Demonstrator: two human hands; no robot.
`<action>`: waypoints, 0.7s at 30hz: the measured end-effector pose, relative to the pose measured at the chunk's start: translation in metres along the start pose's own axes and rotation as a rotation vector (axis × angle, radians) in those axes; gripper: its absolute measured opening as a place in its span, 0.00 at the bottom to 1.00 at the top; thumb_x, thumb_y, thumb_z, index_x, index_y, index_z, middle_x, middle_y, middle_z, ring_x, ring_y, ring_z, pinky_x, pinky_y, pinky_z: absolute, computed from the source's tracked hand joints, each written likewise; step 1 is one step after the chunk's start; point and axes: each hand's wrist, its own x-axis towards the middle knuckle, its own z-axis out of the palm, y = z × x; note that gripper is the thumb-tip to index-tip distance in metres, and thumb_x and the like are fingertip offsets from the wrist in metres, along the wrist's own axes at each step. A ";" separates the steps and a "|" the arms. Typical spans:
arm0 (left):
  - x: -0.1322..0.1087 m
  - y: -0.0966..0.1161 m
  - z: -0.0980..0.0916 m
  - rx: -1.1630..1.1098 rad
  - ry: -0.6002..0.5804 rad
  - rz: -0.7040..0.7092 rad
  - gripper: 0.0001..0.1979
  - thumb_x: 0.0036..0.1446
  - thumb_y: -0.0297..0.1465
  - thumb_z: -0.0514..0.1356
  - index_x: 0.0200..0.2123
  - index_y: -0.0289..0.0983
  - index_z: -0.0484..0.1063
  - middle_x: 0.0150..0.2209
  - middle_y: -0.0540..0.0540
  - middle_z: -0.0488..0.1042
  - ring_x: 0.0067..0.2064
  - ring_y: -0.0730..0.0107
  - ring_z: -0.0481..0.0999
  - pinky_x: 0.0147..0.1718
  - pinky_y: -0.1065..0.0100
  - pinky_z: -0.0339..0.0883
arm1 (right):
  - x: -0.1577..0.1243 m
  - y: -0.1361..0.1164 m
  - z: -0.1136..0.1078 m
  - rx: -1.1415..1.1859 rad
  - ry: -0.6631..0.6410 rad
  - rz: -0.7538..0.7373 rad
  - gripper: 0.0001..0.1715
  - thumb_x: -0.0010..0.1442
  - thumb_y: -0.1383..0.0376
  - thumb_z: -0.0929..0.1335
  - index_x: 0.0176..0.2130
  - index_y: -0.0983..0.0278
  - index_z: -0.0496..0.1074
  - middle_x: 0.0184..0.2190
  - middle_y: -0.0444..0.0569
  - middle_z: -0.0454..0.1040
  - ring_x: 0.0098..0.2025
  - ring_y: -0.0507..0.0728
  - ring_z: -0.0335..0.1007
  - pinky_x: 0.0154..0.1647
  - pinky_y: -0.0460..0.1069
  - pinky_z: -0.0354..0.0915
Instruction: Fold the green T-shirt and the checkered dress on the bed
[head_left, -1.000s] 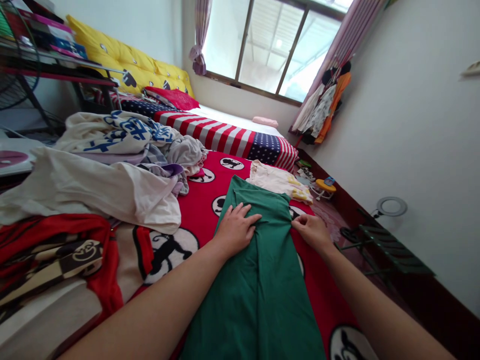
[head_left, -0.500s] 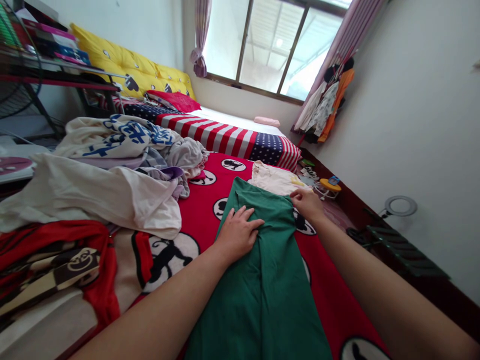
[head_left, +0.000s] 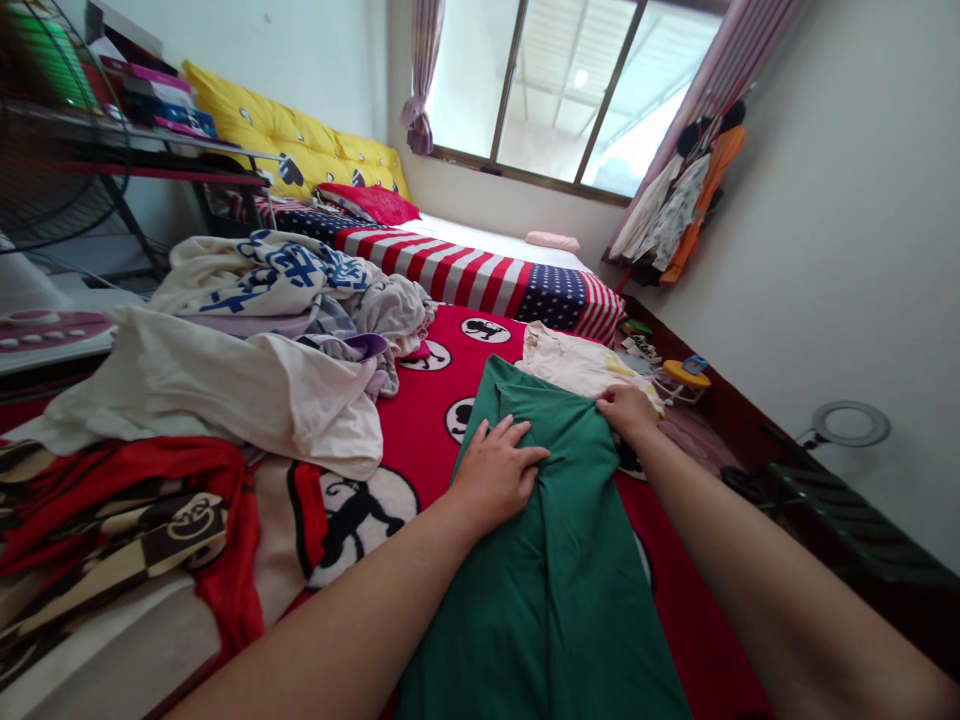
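"How many garments under the hands?"
"One green garment [head_left: 559,590], lower centre; left hand [head_left: 499,475] flat, fingers spread; right hand [head_left: 628,412] pinching its upper-right edge."
"Room?"
"Red blanket [head_left: 694,610] shows along both long edges."

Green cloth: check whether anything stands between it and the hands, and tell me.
Nothing visible does. The left hand lies on the green cloth, and the right hand grips its far right corner. The pale garment lies by the cloth's far edge, between it and neither hand.
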 end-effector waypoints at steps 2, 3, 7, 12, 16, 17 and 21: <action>0.000 0.000 -0.001 0.009 -0.009 0.001 0.18 0.62 0.35 0.52 0.54 0.53 0.71 0.63 0.48 0.62 0.66 0.56 0.55 0.62 0.45 0.47 | -0.008 -0.006 -0.003 0.006 0.042 -0.010 0.12 0.52 0.65 0.65 0.35 0.64 0.77 0.37 0.54 0.78 0.41 0.62 0.72 0.35 0.50 0.62; 0.000 0.000 -0.001 0.014 -0.012 0.002 0.18 0.63 0.35 0.52 0.54 0.53 0.70 0.63 0.48 0.62 0.66 0.56 0.55 0.62 0.45 0.47 | -0.013 -0.009 -0.006 0.015 0.073 -0.026 0.13 0.53 0.65 0.65 0.37 0.64 0.77 0.39 0.53 0.77 0.43 0.61 0.72 0.37 0.50 0.62; -0.001 0.001 -0.001 0.028 -0.017 0.011 0.18 0.63 0.36 0.51 0.55 0.53 0.69 0.64 0.48 0.61 0.66 0.55 0.55 0.62 0.45 0.47 | -0.045 -0.009 -0.018 0.137 0.185 -0.108 0.11 0.56 0.62 0.64 0.36 0.62 0.74 0.36 0.50 0.77 0.39 0.58 0.72 0.38 0.49 0.61; -0.001 0.000 0.000 0.031 -0.002 0.011 0.19 0.63 0.35 0.51 0.55 0.53 0.69 0.63 0.47 0.62 0.66 0.55 0.55 0.62 0.45 0.47 | -0.088 0.010 -0.015 0.282 0.065 -0.066 0.15 0.54 0.55 0.67 0.39 0.61 0.72 0.30 0.47 0.76 0.31 0.56 0.71 0.30 0.47 0.59; -0.002 0.001 0.000 0.028 0.000 0.025 0.20 0.63 0.34 0.52 0.56 0.52 0.68 0.63 0.46 0.61 0.66 0.55 0.56 0.61 0.44 0.48 | -0.102 0.020 -0.011 0.285 0.026 -0.095 0.12 0.54 0.61 0.66 0.40 0.61 0.71 0.29 0.45 0.75 0.31 0.55 0.71 0.32 0.47 0.61; -0.002 0.001 0.000 0.026 -0.002 0.032 0.20 0.63 0.33 0.52 0.57 0.52 0.68 0.63 0.45 0.61 0.65 0.55 0.56 0.61 0.44 0.48 | -0.103 0.019 -0.013 0.223 -0.001 -0.100 0.11 0.55 0.63 0.66 0.40 0.60 0.72 0.29 0.45 0.75 0.32 0.56 0.72 0.32 0.47 0.61; -0.003 0.002 -0.002 0.025 -0.005 0.040 0.20 0.63 0.32 0.52 0.57 0.51 0.67 0.63 0.45 0.61 0.66 0.56 0.56 0.61 0.43 0.47 | -0.100 0.000 -0.034 -0.069 -0.013 -0.134 0.13 0.55 0.64 0.66 0.42 0.60 0.75 0.42 0.52 0.75 0.44 0.62 0.72 0.39 0.51 0.63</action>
